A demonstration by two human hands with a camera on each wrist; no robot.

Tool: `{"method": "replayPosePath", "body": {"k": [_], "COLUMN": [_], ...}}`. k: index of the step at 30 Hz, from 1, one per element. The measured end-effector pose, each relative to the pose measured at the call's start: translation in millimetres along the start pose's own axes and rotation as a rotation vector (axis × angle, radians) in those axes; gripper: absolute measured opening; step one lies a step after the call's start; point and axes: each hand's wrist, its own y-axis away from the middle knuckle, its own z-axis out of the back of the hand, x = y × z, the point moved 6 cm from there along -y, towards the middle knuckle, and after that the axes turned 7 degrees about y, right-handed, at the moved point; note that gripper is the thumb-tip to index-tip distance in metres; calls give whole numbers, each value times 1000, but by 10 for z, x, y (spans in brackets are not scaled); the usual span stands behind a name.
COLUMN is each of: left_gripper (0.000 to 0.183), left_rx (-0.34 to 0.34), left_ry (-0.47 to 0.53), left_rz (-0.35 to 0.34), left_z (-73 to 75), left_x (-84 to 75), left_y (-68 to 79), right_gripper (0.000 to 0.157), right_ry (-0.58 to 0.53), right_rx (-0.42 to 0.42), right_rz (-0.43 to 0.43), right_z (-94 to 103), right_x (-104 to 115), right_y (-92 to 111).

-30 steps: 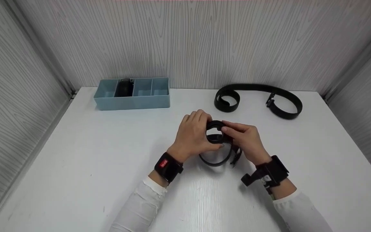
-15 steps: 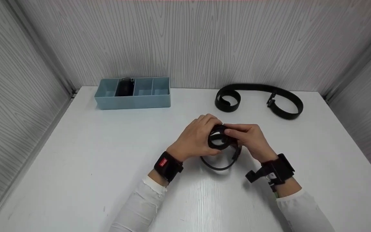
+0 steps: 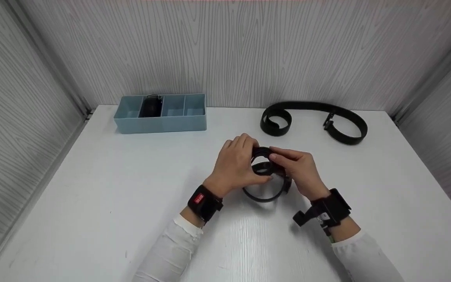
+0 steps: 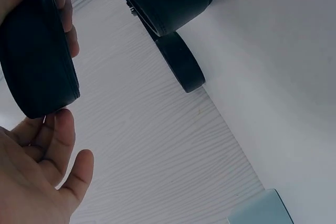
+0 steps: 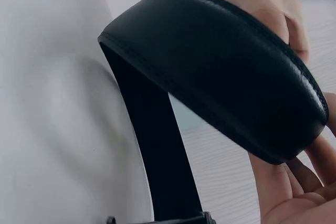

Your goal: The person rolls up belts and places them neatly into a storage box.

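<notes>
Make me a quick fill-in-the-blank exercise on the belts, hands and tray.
The left hand and right hand grip a belt coloured ____.
The tray stands to the ____ of the other belt.
The tray's compartments number ____.
A dark item sits ____ from the left in the tray.

Missing words: black; left; four; second.
</notes>
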Motion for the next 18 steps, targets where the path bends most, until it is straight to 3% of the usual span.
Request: {"method": "replayPosePath", "body": {"k": [5,13,18], "left_gripper": [83,80,78], "left_rx": [54,168,158], "left_ry": [63,277,242], "left_rz": [-9,-112,-108], "left_z": [-23,-45,-51], "left_x": [7,-19,-23], "left_y": [2,-1,5], "right_gripper": [42,38,37], "right_ry": [8,69,70], "right_rx": [23,120,143], "right_rz": [8,31,27], "right_z": [24,81,71], "right_x": [-17,2,-14], "right_y": [-19,-46,-44]}}
